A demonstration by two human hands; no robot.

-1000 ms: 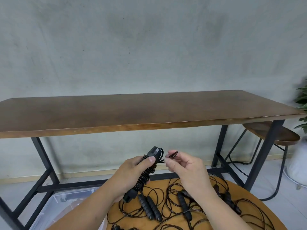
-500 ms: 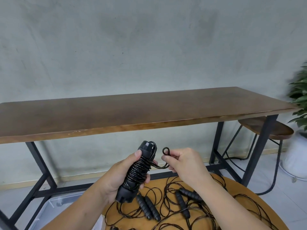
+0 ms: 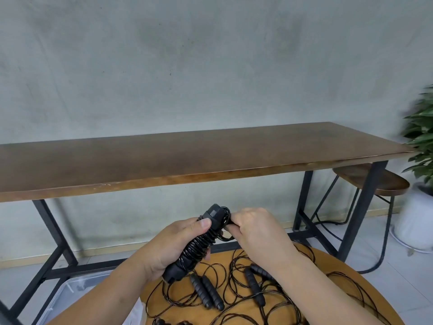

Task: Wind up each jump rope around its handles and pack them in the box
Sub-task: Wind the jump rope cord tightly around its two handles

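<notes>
Left hand [image 3: 173, 247] grips wound rope [image 3: 199, 245]; right hand [image 3: 255, 228] pinches its end (fingers curled).

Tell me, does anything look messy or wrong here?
Yes: loose jump ropes lie tangled together on the round table, cords overlapping. The wound rope held by the left hand and right hand looks neat.

The wound jump rope [image 3: 201, 242] is black, its cord glossy with faint reddish-brown flecks. The loose ropes [image 3: 236, 299] are the same black, with matte ribbed handles [image 3: 208, 292]. They lie on a round orange-tan surface [image 3: 365, 301]. The long table [image 3: 187, 158] is dark brown with black legs, the stool [image 3: 375, 181] brown too. The wall [image 3: 210, 66] is mottled grey-green; the plant [image 3: 421, 137] green in a white pot [image 3: 414, 219]. The box [image 3: 77, 296] is clear.
</notes>
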